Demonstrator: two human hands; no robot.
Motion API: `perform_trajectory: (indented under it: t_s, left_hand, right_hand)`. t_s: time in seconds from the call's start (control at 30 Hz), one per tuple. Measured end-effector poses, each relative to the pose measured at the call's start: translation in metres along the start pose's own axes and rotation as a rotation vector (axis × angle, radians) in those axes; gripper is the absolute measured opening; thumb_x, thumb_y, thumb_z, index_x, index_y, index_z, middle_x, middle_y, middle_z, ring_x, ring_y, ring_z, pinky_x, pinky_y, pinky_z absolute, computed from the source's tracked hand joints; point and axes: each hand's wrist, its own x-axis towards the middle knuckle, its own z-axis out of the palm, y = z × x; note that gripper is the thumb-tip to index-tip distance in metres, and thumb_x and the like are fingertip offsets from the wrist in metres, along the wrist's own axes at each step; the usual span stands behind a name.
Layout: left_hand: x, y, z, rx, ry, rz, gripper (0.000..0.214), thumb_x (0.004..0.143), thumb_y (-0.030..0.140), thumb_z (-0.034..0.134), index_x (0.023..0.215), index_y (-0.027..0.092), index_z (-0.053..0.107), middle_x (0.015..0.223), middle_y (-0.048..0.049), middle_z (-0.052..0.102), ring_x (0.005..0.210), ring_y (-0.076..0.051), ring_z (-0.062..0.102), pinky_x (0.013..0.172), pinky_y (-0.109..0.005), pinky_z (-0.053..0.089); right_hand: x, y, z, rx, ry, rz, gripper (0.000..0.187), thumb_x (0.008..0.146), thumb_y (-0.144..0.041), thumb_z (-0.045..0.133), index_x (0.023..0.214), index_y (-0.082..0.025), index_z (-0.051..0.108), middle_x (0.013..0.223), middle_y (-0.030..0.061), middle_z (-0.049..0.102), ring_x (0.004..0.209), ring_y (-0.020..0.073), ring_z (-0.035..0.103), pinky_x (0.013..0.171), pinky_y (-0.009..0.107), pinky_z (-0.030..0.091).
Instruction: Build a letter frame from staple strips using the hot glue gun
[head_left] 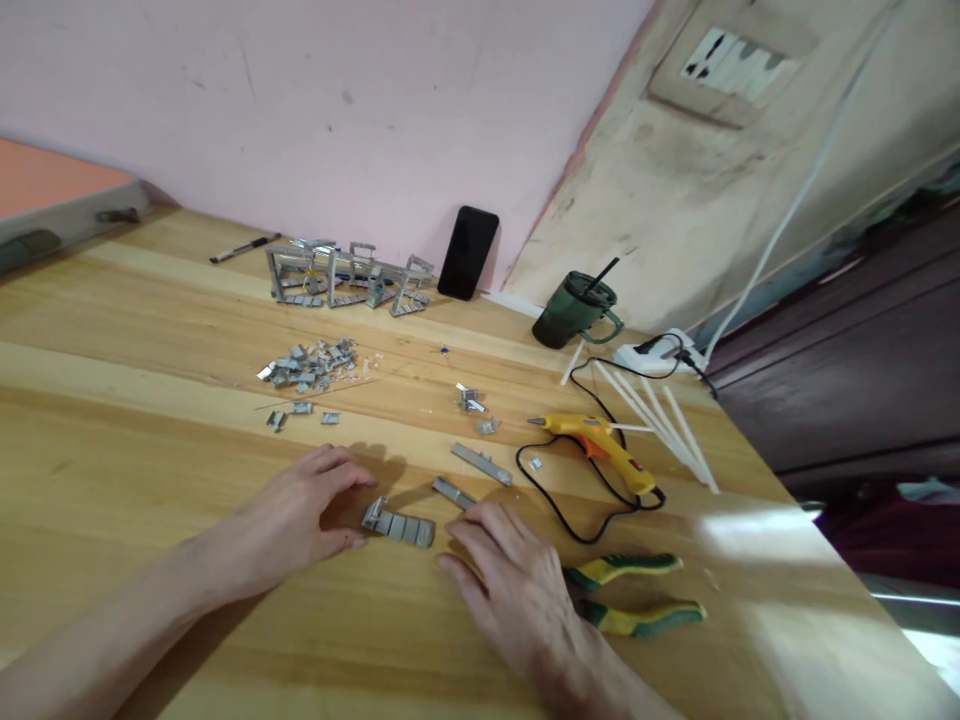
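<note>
My left hand (300, 510) rests on the wooden table (150, 400), fingers curved and apart, its fingertips just left of a short row of grey staple blocks (399, 524). My right hand (510, 585) lies flat and open just right of that row, fingertips near a loose staple strip (453, 491). Neither hand grips anything. A longer staple strip (481, 463) lies just beyond.
A pile of staple pieces (307, 366) and a staple-built structure (346, 274) sit farther back. A yellow glue gun (600, 447) with black cord, white glue sticks (660, 415), green-yellow pliers (637, 592), a green cup (574, 312), a phone (468, 252) and a pen (244, 248) surround them.
</note>
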Motion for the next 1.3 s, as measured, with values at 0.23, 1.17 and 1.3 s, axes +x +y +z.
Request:
perform_trajectory:
  t_s: [0.23, 1.17, 1.3]
  left_hand:
    - [-0.001, 0.0, 0.003, 0.039, -0.021, 0.049, 0.029, 0.067, 0.021, 0.063, 0.096, 0.02, 0.063, 0.098, -0.0046, 0.063, 0.097, -0.024, 0.059, 0.085, -0.037, 0.048]
    - [-0.002, -0.025, 0.003, 0.048, 0.058, -0.03, 0.036, 0.068, 0.043, 0.062, 0.1, 0.028, 0.066, 0.105, -0.0052, 0.068, 0.098, -0.028, 0.063, 0.085, -0.039, 0.051]
    - [-0.004, -0.05, 0.014, 0.029, 0.145, -0.04, 0.036, 0.063, 0.048, 0.064, 0.095, 0.032, 0.068, 0.102, -0.0028, 0.07, 0.094, -0.031, 0.064, 0.082, -0.042, 0.053]
  right_hand:
    - [0.008, -0.015, 0.016, -0.089, -0.101, 0.05, 0.017, 0.069, -0.02, 0.071, 0.083, -0.019, 0.062, 0.08, 0.0028, 0.062, 0.073, 0.0206, 0.061, 0.059, 0.03, 0.048]
    - [0.012, 0.02, 0.003, -0.327, -0.061, 0.153, 0.01, 0.079, -0.025, 0.063, 0.07, -0.02, 0.06, 0.071, 0.0017, 0.061, 0.069, 0.017, 0.056, 0.06, 0.028, 0.042]
    - [0.019, 0.026, 0.0, -0.277, -0.198, 0.226, 0.014, 0.077, -0.032, 0.065, 0.08, -0.019, 0.062, 0.081, 0.0037, 0.063, 0.077, 0.0196, 0.059, 0.065, 0.031, 0.047]
